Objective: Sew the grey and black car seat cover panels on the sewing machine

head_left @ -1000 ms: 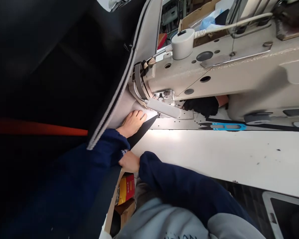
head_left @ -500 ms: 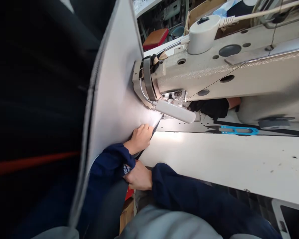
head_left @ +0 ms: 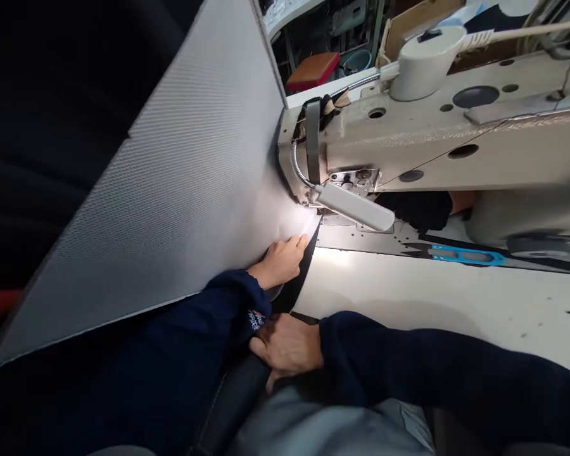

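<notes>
the left hand (head_left: 281,261) lies fingers-down on the edge of a large grey mesh panel (head_left: 180,190), its fingertips just short of the sewing machine (head_left: 432,139) head, where the small lamp (head_left: 356,207) throws a bright patch. it presses more than grips. a black strip (head_left: 306,266) runs from under that hand's fingers back toward the body. the right hand (head_left: 287,345) sits nearer the body, at the table (head_left: 432,297) edge, fingers curled down over dark fabric; whether it pinches the strip itself i cannot tell. beyond the left hand, past the lamp, blue thread snips (head_left: 465,256) lie on the table.

this looks like the feeding step: panel edge and strip being lined up at the needle. the next move likely calls for keeping both edges flush and fingertips clear of the foot.
</notes>
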Available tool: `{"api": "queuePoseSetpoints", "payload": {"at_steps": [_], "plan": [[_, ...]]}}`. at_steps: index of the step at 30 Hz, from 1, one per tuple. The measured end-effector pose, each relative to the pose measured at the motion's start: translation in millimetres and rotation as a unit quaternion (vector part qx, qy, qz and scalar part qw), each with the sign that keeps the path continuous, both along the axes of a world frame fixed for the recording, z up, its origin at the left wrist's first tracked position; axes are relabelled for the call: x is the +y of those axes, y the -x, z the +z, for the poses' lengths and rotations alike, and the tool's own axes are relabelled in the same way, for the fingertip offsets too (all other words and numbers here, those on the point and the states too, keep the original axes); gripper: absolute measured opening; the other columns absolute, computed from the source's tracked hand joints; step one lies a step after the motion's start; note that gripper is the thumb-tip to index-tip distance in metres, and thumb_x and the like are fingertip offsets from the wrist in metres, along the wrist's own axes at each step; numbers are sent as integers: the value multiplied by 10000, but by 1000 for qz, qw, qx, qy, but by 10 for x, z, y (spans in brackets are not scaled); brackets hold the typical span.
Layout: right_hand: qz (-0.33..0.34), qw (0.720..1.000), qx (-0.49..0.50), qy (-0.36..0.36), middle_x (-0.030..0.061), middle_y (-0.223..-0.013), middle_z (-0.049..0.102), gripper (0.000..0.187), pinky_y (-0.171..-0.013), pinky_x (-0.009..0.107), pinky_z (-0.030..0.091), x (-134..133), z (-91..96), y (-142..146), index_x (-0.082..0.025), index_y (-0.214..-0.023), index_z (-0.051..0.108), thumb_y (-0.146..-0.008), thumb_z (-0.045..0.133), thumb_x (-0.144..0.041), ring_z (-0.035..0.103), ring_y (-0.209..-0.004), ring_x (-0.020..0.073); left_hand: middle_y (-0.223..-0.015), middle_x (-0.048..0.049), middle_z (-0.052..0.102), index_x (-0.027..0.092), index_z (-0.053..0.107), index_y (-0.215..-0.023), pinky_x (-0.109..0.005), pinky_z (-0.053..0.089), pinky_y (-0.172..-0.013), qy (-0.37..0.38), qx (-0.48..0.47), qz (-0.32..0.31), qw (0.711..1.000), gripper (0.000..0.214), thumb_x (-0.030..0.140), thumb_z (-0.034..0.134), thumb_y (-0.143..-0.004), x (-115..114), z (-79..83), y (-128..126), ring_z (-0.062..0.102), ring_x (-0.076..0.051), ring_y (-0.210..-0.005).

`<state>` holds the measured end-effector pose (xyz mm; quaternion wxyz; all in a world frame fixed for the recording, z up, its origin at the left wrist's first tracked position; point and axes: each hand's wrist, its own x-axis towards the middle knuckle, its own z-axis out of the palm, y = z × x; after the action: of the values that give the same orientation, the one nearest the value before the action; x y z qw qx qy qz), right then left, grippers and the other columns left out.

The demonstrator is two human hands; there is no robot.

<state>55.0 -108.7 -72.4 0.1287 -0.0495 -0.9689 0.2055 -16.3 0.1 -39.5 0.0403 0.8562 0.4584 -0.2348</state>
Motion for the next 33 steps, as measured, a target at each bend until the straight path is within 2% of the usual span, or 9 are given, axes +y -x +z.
{"api": "queuePoseSetpoints", "payload": {"at_steps": [4, 7, 9, 14, 18, 23, 27, 33], "plan": [[2, 999, -27, -29, 39, -703, 649, 169, -497, 312, 263, -63, -10, -103, -133, -1042, 545, -886, 541, -200, 596, -651, 187, -1078, -134, 618, 87, 440, -1362, -359, 520, -674, -2, -22, 8, 1000, 562, 33, 424, -803, -79, -7, -59, 659, -255, -815], [-22, 999, -6, -46, 21, -649, 617, 85, -507, 312, 258, -147, -51, -211, -151, -955, 564, -915, 490, -165, 577, -618, 167, -1089, -148, 620, 66, 505, -1265, -363, 521, -685, 4, -34, 2, 999, 489, 25, 438, -782, -138, -20, -124, 653, -260, -843], [-31, 998, 5, -61, 23, -643, 611, 116, -509, 312, 253, -163, -90, -250, -158, -912, 571, -936, 457, -154, 565, -610, 162, -1083, -148, 624, 67, 543, -1192, -369, 522, -686, 12, -43, 0, 999, 431, 21, 440, -775, -159, -21, -170, 651, -263, -846], [-53, 995, 12, -83, 18, -640, 618, 198, -510, 307, 238, -80, -137, -279, -180, -863, 585, -955, 416, -131, 553, -601, 152, -1043, -143, 642, 87, 594, -1063, -374, 516, -712, 21, -45, 11, 999, 318, 29, 442, -790, -164, 19, -239, 650, -261, -836], [-64, 995, 5, -79, 24, -642, 629, 177, -526, 328, 259, 4, -100, -320, -186, -863, 611, -947, 457, -161, 564, -617, 160, -1071, -135, 651, 98, 595, -1066, -360, 512, -736, 23, -43, 24, 999, 301, 48, 441, -812, -143, 48, -266, 650, -248, -855], [-66, 996, -19, -50, 38, -678, 647, 168, -553, 322, 289, 142, -56, -376, -189, -894, 649, -932, 485, -174, 570, -660, 169, -1104, -150, 643, 84, 580, -1133, -361, 520, -742, 25, -27, 28, 999, 331, 73, 420, -843, -31, 56, -326, 656, -249, -861], [-85, 995, -13, -43, 63, -746, 664, 205, -598, 328, 333, 288, -53, -417, -184, -899, 655, -943, 456, -186, 572, -701, 181, -1090, -177, 633, 66, 601, -1118, -375, 528, -749, 18, -28, 21, 999, 332, 81, 431, -833, 118, 26, -369, 662, -267, -869], [-106, 994, -11, -29, 63, -706, 653, 193, -652, 339, 338, 490, -82, -478, -187, -844, 669, -900, 485, -170, 558, -705, 190, -1058, -192, 642, 50, 636, -1069, -390, 527, -768, 14, -70, 10, 997, 332, 62, 438, -803, 295, 21, -401, 650, -273, -858]]}}
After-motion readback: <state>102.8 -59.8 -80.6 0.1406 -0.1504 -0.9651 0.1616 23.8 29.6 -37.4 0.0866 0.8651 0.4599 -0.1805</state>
